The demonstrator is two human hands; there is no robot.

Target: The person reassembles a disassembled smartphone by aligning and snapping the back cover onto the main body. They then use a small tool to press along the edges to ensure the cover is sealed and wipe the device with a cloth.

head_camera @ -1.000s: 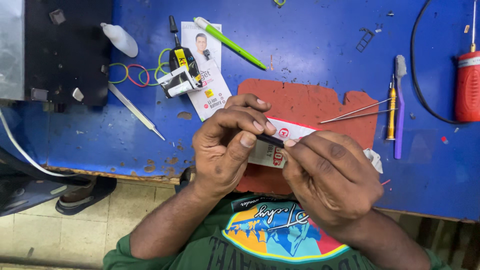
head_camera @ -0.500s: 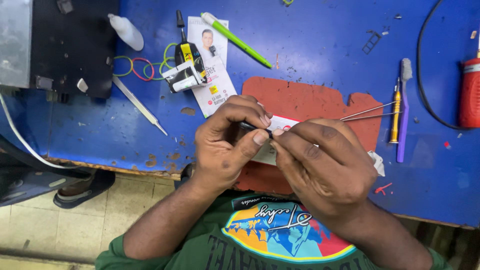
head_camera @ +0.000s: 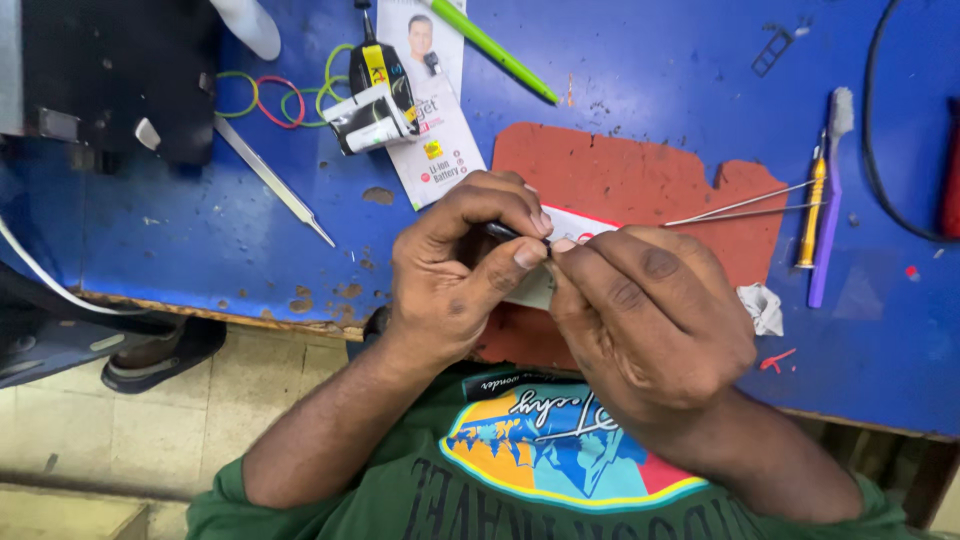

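Both hands, left hand [head_camera: 455, 265] and right hand [head_camera: 650, 320], pinch small flat battery [head_camera: 535, 285].

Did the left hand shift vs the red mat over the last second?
No real shift: the left hand keeps pinching the small flat part at the red mat's near-left edge; only the camera moved.

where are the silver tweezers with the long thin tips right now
In the head view the silver tweezers lie on the blue table, tips over the red mat, beside the yellow screwdriver.
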